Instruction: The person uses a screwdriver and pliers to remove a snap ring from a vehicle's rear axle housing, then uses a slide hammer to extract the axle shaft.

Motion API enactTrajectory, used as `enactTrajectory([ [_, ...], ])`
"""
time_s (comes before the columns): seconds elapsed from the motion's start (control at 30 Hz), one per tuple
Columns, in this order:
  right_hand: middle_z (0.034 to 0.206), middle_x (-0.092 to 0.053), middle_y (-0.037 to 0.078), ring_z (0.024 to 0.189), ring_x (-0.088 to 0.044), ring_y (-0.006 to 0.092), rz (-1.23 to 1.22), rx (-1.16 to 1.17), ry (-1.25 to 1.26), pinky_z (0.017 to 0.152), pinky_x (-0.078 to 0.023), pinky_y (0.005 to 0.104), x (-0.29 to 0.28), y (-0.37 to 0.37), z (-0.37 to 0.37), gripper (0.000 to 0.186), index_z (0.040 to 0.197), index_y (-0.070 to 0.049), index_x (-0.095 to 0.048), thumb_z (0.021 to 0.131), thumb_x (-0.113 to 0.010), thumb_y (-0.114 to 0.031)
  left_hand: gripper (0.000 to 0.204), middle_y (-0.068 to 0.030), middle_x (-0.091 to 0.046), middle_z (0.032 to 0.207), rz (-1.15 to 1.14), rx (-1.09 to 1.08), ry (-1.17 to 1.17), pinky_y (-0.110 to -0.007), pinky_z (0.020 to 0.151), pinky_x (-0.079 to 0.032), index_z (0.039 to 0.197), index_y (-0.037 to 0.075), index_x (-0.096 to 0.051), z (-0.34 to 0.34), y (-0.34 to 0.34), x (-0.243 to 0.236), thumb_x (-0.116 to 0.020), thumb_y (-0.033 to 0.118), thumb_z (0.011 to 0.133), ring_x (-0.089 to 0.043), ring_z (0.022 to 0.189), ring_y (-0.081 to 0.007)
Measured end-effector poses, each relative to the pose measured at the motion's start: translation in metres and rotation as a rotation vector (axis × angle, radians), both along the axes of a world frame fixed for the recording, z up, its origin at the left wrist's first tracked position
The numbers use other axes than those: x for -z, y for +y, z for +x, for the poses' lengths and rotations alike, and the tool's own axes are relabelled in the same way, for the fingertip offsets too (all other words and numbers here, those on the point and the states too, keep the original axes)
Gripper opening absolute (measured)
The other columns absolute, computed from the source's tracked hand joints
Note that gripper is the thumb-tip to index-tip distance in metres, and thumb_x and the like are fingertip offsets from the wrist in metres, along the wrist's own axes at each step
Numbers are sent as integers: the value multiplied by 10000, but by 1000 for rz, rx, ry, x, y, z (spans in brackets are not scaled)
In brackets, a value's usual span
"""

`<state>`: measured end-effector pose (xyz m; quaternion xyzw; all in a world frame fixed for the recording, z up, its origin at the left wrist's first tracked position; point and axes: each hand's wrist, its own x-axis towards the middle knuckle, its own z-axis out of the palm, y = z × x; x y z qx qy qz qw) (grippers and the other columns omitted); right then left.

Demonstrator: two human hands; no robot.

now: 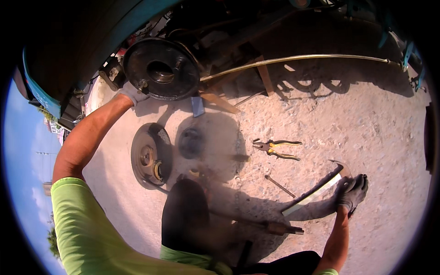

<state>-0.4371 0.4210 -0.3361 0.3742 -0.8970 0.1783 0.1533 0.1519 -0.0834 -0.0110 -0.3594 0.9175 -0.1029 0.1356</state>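
My left hand (pixel 133 94), in a grey glove, reaches up and grips the lower left rim of a dark round brake backing plate (pixel 158 68) on the axle under a teal vehicle. My gloved right hand (pixel 353 192) lies flat on the gravel at the lower right, fingers extended. It touches the side of a hammer (pixel 321 188) with a pale handle lying there, without closing on it. A brake drum (pixel 151 156) stands tilted on the ground below the plate, beside a smaller dark round part (pixel 191 143).
Yellow-handled pliers (pixel 275 149) and a thin metal rod (pixel 279 185) lie on the gravel between my hands. Another metal tool (pixel 275 227) lies by my dark-trousered knee (pixel 185 215). A long pale pipe (pixel 298 58) runs under the vehicle above wooden blocks (pixel 266 78).
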Motion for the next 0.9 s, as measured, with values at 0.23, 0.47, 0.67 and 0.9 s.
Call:
enactTrajectory([
  [0.23,1277,-653,274,1218,-594,462,55,18,-40,1049,-484,549,7,5,-5,463,1197,28,-673,894,-635,-320,373,-176,-699,1210,8,2,-35,-416,980,-529,1178,91,-706,-2,0,-5,-588,342,928,-652,1128,-354],
  [0.47,1269,-667,244,1200,-617,436,44,-3,9,1009,-514,543,13,6,-9,423,1179,24,-681,901,-648,-293,379,-185,-680,1237,14,7,-71,-432,994,-521,1212,74,-683,-4,0,-9,-573,313,939,-641,1146,-364],
  [0.67,1315,-644,235,1218,-611,429,22,15,-13,1013,-510,541,31,15,-17,453,1230,-17,-677,934,-614,-353,385,-192,-664,1260,11,18,-109,-446,1007,-514,1241,59,-664,-9,-3,-10,-560,288,950,-632,1162,-373],
  [0.9,1334,-640,223,1223,-618,405,29,11,-7,1020,-516,513,29,12,-15,446,1246,-30,-675,916,-646,-329,394,-200,-646,1287,-24,49,-161,-463,1021,-506,1275,41,-641,-6,-1,-15,-545,259,962,-621,1180,-383],
])
